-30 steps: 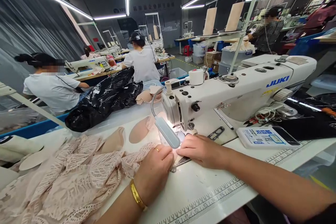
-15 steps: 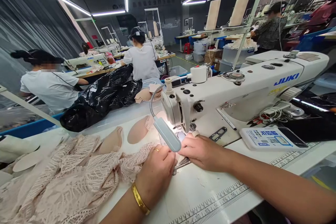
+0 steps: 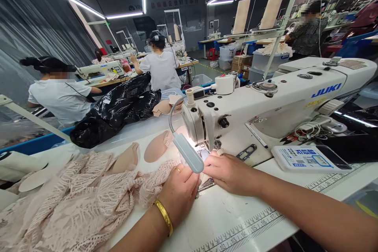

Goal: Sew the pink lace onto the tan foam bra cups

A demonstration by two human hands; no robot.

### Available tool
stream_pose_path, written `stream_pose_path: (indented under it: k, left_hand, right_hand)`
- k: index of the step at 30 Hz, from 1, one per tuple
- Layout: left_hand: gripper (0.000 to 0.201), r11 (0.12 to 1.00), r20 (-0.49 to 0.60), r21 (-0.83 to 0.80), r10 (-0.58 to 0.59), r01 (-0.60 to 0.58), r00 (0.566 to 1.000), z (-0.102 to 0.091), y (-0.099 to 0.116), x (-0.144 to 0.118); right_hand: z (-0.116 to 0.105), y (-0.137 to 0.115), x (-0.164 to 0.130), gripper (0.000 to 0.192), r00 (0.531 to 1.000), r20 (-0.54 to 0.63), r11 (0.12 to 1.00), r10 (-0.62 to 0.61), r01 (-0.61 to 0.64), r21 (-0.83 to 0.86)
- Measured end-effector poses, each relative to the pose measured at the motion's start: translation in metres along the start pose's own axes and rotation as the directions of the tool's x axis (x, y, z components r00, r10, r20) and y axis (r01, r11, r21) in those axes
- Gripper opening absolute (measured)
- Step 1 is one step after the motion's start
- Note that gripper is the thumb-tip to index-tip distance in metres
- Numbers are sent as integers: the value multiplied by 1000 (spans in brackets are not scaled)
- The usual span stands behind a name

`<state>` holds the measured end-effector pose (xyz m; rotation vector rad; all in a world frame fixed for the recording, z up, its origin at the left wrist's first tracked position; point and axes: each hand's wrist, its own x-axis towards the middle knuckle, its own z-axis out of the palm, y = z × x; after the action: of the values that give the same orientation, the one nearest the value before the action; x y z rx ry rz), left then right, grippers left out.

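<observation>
At the JUKI machine [image 3: 283,88] are left hand [image 3: 180,189] and right hand [image 3: 230,174], grip impossible to tell.

The left forearm [image 3: 141,230] is angled inward from below, and the right forearm [image 3: 298,201] is stretched across from the lower right; both are bare. The left grip [image 3: 179,191] is turned with its back upward, its fingers bent and bunched. The right grip [image 3: 228,173] is held just beside it, fingers curled inward. The fingertips are partly hidden.
</observation>
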<state>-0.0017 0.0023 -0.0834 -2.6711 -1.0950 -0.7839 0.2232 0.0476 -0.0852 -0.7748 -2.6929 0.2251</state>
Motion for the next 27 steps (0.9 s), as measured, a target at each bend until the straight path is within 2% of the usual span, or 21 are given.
stream_pose_path:
  k: [10, 16, 19, 27]
  left_hand:
    - [24, 994, 93, -61, 98, -93, 991, 5, -33, 17]
    - [18, 996, 159, -13, 93, -92, 983, 5, -46, 20]
    - [18, 994, 195, 27, 98, -105, 976, 4, -48, 22]
    - [26, 990, 123, 41, 131, -137, 984, -2, -35, 24]
  right_hand:
    - [2, 5, 2, 21, 996, -44, 996, 78, -79, -27]
    - [1, 4, 5, 23, 990, -9, 990, 141, -141, -9]
    - [2, 5, 5, 23, 990, -8, 989, 144, -144, -18]
    - [3, 7, 1, 23, 995, -61, 994, 85, -89, -68]
